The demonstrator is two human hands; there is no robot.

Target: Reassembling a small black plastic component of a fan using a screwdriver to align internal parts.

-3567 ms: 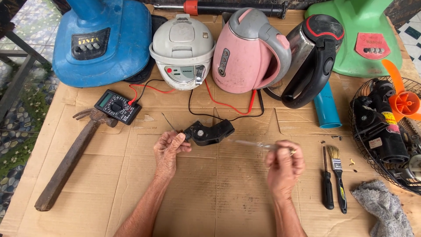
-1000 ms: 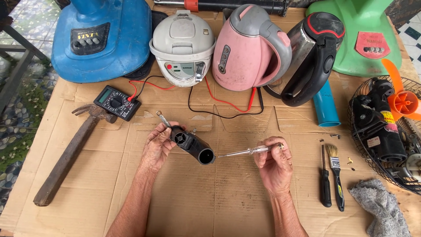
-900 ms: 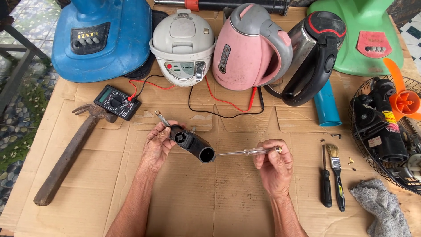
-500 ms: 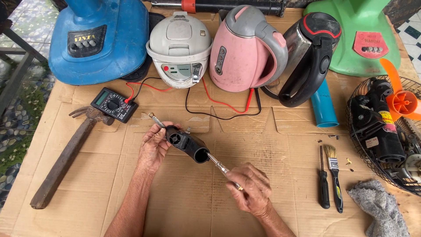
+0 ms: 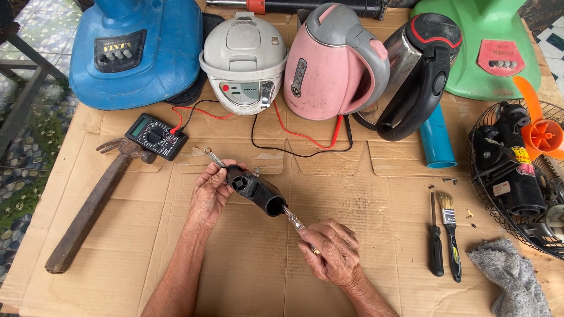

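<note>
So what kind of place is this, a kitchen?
More likely a small appliance repair bench: kettles lined up on cardboard, a multimeter with leads, a hammer and a dismantled fan.

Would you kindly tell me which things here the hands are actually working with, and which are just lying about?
In use:
- black plastic part, held by the left hand
- screwdriver, held by the right hand, its tip in the part's open end

Lying about:
- hammer
- multimeter
- pink kettle
- paintbrush
- grey rag
</note>
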